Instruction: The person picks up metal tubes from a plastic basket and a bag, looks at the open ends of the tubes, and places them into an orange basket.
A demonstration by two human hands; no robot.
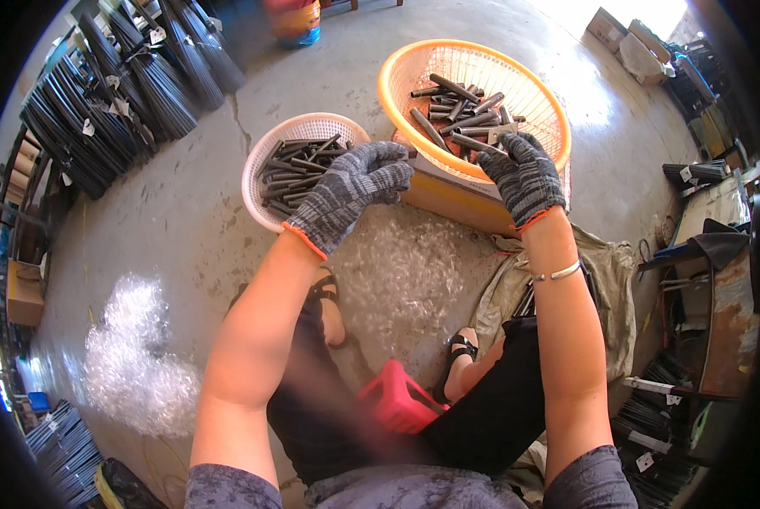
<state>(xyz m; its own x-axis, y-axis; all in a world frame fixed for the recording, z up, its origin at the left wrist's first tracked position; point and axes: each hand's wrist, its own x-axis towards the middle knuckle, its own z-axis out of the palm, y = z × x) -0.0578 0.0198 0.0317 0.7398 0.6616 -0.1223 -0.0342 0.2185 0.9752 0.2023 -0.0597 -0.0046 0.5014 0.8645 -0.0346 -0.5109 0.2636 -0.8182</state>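
Observation:
My left hand (354, 193), in a grey knit glove with an orange cuff, is held over the right side of a small white basket (250, 188). Its fingers curl toward the thumb; whatever lies between them is too small to make out. The white basket holds many short dark tubes (299, 170). At the near right rim of a larger orange basket (386, 89), my right hand (526, 176), gloved alike, has its fingers closed at the end of a dark tube (479, 144). More dark tubes (461, 106) lie loosely in that basket, at mixed angles.
A cardboard box (452, 193) supports the orange basket. Clear plastic shreds lie in a pile (410, 276) between my feet and a heap (134, 360) at left. A red plastic stool (397, 399) is between my legs. Bundled dark rods (142, 81) stand far left; a cloth sack (613, 288) lies right.

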